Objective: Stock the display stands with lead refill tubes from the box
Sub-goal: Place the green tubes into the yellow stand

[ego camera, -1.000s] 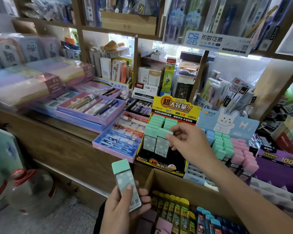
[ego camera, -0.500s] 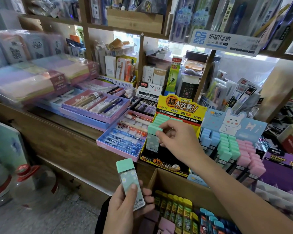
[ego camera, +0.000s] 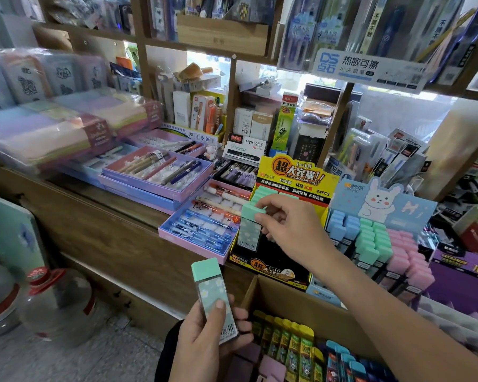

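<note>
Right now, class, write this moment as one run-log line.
right hand: pinches tube at yellow stand | left hand: holds spare tube | box: holds more tubes

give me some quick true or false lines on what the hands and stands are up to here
1. The right hand pinches a mint-capped tube at the yellow display stand. True.
2. The left hand is empty. False: it holds a second mint-capped tube.
3. The bunny stand holds only pink tubes. False: it holds blue tubes, mint tubes and pink tubes.
4. The cardboard box holds yellow-capped tubes. True.
</note>
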The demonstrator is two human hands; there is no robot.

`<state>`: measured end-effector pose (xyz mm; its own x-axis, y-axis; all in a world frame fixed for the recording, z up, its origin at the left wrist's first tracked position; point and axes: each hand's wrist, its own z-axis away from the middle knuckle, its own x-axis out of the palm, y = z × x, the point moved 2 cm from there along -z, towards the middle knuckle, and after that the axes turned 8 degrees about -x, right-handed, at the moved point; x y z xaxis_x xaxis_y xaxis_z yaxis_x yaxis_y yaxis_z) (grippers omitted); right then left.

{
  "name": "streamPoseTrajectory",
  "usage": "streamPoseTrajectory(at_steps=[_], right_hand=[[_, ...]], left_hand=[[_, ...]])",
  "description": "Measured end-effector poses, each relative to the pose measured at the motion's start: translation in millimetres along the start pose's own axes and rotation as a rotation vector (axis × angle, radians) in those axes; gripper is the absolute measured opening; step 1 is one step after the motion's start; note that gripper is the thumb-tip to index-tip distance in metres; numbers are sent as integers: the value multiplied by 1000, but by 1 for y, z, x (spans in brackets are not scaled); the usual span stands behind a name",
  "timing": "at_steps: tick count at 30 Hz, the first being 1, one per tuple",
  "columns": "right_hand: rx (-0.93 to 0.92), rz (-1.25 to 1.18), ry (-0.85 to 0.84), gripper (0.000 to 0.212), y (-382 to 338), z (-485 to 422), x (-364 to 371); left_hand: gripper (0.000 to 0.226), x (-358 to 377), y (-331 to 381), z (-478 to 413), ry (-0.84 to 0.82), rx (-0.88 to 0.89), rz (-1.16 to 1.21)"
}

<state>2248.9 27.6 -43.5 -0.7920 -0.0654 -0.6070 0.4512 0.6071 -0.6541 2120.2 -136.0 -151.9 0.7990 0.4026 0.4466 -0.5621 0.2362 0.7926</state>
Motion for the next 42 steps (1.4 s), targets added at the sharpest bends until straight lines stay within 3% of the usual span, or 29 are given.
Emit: streamPoseTrajectory(at_steps=[14, 20, 27, 33, 37, 42], right_hand=[[6, 22, 16, 16, 2, 0, 5], [-76, 302, -27, 19, 4, 1, 9], [-119, 378, -74, 22, 0, 3, 8], [-33, 189, -29, 32, 0, 21, -4], [86, -3, 18, 23, 3, 56, -20], [164, -136, -69, 30, 9, 111, -44]], left_hand=[[22, 0, 0, 1, 0, -6, 3], [22, 0, -1, -1, 1, -3, -3], [23, -1, -3, -2, -2, 8, -22], [22, 0, -2, -1, -9, 24, -52], [20, 3, 1, -2, -32, 43, -74], [23, 13, 5, -5, -64, 101, -153]])
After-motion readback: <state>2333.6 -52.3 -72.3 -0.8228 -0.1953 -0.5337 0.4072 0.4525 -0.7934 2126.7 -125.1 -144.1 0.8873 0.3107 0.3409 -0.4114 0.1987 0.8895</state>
